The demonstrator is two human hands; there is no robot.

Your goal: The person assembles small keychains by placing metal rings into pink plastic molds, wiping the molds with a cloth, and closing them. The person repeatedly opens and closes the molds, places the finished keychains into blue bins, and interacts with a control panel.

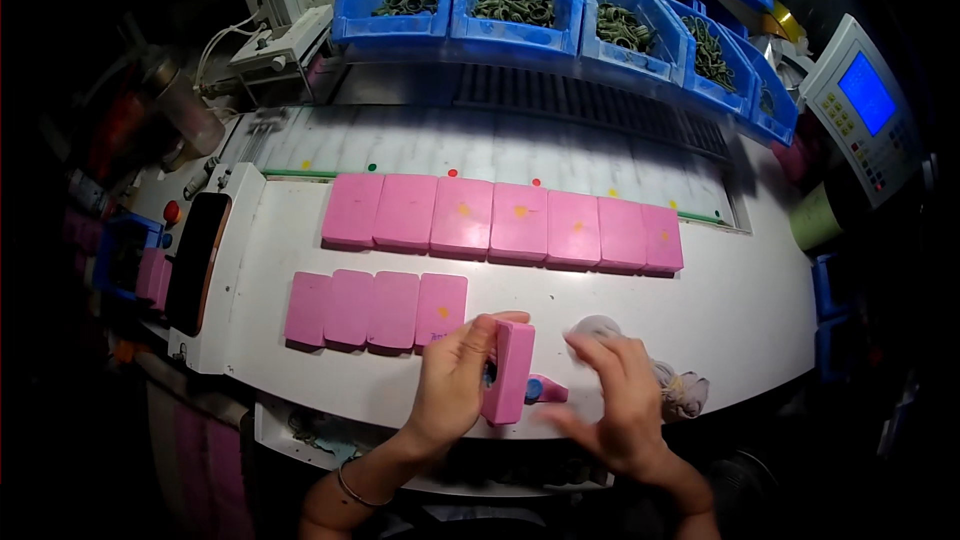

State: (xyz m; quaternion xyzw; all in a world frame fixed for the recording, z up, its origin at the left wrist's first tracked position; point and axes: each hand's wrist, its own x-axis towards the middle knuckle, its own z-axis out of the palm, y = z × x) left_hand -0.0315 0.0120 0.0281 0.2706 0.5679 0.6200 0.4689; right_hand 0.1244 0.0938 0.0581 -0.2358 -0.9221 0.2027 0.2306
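Observation:
My left hand (448, 395) grips a pink rectangular block (514, 376), tilted up on its edge near the front of the white table. Its thumb lies along the top; the other fingers are mostly hidden behind the block. Just right of it is a small flat pink piece with a blue round part (536, 389). My right hand (628, 408) is apart from the block, thumb and fingers spread, holding nothing. By its wrist lies a crumpled greyish cloth bundle (688, 395), partly covered by the hand.
Pink blocks stand in a long row (490, 220) and a shorter row (370, 310) on the white table (540, 290). Blue bins (400, 25) of small dark green pieces line the back. A phone (197, 265) lies left; a control panel (865, 100) stands right.

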